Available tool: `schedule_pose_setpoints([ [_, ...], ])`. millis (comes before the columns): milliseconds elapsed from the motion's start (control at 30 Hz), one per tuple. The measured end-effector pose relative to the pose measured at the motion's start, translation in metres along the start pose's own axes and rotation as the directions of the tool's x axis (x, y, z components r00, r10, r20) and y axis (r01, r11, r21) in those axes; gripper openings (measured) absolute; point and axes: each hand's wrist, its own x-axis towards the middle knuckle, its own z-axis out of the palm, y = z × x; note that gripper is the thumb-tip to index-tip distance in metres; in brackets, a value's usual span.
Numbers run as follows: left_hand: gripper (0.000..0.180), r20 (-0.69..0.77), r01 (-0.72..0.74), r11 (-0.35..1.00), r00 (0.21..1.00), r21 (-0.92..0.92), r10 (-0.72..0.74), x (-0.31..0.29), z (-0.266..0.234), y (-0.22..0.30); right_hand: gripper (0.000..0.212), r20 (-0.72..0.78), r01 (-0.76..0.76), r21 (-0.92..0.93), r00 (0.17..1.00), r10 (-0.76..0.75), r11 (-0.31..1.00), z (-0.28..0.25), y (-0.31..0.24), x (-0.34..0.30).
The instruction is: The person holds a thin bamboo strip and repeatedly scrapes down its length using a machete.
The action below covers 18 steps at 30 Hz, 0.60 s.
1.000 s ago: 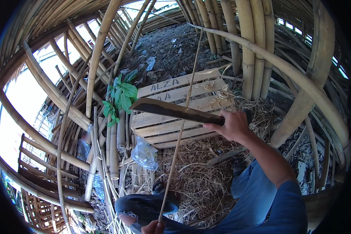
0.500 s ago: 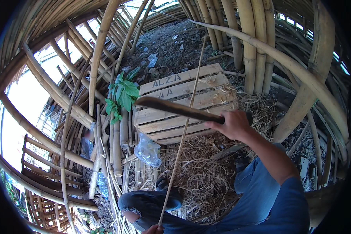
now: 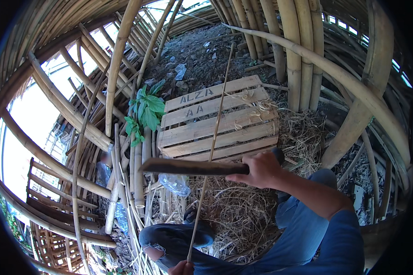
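My right hand (image 3: 260, 168) grips the handle of a long dark machete (image 3: 188, 167), whose blade points left and lies nearly level, crossing a thin bamboo strip (image 3: 212, 146). The strip runs upright from the lower edge up past the wooden pallet (image 3: 218, 120). My left hand (image 3: 181, 267) shows only partly at the bottom edge, closed around the strip's lower end. My legs in blue jeans (image 3: 303, 238) sit below, over a heap of dry straw (image 3: 236, 213).
Thick bamboo poles (image 3: 298, 50) arch overhead and to the right. A bundle of thinner bamboo canes (image 3: 135, 178) lies left of the pallet beside a green leafy plant (image 3: 144, 110). A clear plastic bag (image 3: 173, 183) lies under the blade. Bare dirt (image 3: 202, 50) lies beyond.
The machete has dropped lower and swung toward level, with my right hand moving down toward me. The view has tilted so the pallet sits higher in the picture.
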Motion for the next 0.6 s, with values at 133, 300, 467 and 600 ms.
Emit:
schedule_pose_setpoints([
  [133, 0.01, -0.027, 0.09, 0.989, 0.995, -0.118, -0.094, -0.007, -0.002, 0.005, 0.078, 0.116, -0.053, 0.035, 0.992, 0.048, 0.998, -0.013, 0.008, 0.013],
  [300, 0.017, -0.036, -0.179, 0.789, 0.968, 0.587, 0.247, -0.002, 0.004, -0.001, 0.077, -0.143, 0.087, -0.092, 0.985, -0.1, 0.992, -0.005, 0.006, 0.003],
  [467, 0.021, 0.03, -0.251, 0.58, 0.931, 0.775, 0.363, -0.002, -0.023, -0.019, 0.075, 0.147, -0.228, -0.016, 0.963, 0.227, 0.974, -0.025, 0.017, 0.024],
  [600, 0.021, 0.189, -0.295, 0.306, 0.924, 0.905, 0.332, -0.003, -0.01, -0.013, 0.075, -0.163, 0.081, -0.096, 0.982, -0.096, 0.992, -0.005, 0.022, 0.006],
])
